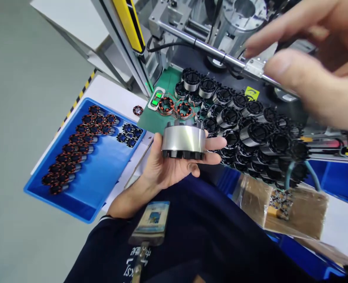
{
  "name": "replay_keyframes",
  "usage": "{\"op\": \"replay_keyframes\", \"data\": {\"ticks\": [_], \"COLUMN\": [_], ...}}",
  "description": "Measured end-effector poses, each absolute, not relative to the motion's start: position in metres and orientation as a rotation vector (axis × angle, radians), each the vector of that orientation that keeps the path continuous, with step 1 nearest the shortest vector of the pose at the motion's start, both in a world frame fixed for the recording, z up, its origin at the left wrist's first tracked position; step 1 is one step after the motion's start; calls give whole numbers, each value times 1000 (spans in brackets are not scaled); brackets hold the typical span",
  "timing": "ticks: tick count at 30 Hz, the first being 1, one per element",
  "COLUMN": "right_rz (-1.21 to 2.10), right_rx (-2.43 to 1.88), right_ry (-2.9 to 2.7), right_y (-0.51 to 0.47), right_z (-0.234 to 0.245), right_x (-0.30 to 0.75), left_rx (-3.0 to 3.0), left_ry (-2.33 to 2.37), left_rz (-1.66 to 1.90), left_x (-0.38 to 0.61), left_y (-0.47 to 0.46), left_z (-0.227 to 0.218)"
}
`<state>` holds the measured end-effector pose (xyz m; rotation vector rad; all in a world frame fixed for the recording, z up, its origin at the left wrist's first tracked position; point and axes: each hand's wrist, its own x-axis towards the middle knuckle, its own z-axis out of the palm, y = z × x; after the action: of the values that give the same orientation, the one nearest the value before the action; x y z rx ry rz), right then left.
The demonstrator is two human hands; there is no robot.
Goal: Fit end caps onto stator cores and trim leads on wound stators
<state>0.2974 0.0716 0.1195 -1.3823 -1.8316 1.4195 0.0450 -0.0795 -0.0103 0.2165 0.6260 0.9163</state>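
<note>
A motor stator core (184,139), a silvery steel ring with black toothed insulators above and below, rests in my left hand (169,169). Its thumb lies at one side and the fingers reach out past the other. Up at the right, close to the camera, my right hand (318,67) is raised with thumb and index finger apart and nothing between them. Beyond the held core, many similar stator cores (227,116) stand packed in stacked rows on the green mat (156,122). Two stators wound with copper wire (184,110) lie at its left.
A metal machine (200,43) with a horizontal rod spans the back. On the left, a blue tray (103,165) holds rows of wound stators (70,147) and a few black ones. An open cardboard box (297,212) with metal rings stands at lower right. A yellow-black post (129,23) rises behind.
</note>
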Motion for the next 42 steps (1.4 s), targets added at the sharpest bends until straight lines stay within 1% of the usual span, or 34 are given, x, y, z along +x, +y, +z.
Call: {"op": "replay_keyframes", "data": {"ticks": [2, 3, 4, 9, 14, 17, 20, 24, 28, 33, 38, 42], "right_rz": [1040, 947, 969, 1361, 1915, 2241, 2395, 2250, 2126, 2133, 2038, 2160], "right_rx": [-1233, -1174, -1143, -881, -655, -612, -602, -719, -752, -887, -946, -991], "right_ry": [-2227, -2336, -2366, -2345, -2193, -2014, -1888, -1927, -2001, -1920, -1931, -1893], "right_y": [38, 28, 21, 25, 33, 33, 34, 43, 51, 57, 74, 96], "right_z": [130, 131, 131, 116, 96, 87, 84, 88, 93, 97, 98, 95], "right_x": [272, 265, 260, 253, 241, 237, 238, 243, 247, 249, 249, 247], "left_rx": [206, 207, 213, 221, 236, 257, 261, 290, 317, 450, 472, 417], "left_ry": [566, 545, 537, 612, 475, 442, 426, 257, 101, 70, 101, 210], "left_rz": [900, 900, 906, 957, 869, 823, 767, 669, 728, 792, 821, 805], "left_x": [45, 44, 44, 43, 46, 48, 50, 52, 51, 50, 49, 47], "left_y": [-85, -87, -90, -98, -98, -94, -87, -76, -65, -50, -39, -33], "left_z": [-10, -11, -11, -18, -35, -43, -42, -32, -29, -33, -27, -13]}}
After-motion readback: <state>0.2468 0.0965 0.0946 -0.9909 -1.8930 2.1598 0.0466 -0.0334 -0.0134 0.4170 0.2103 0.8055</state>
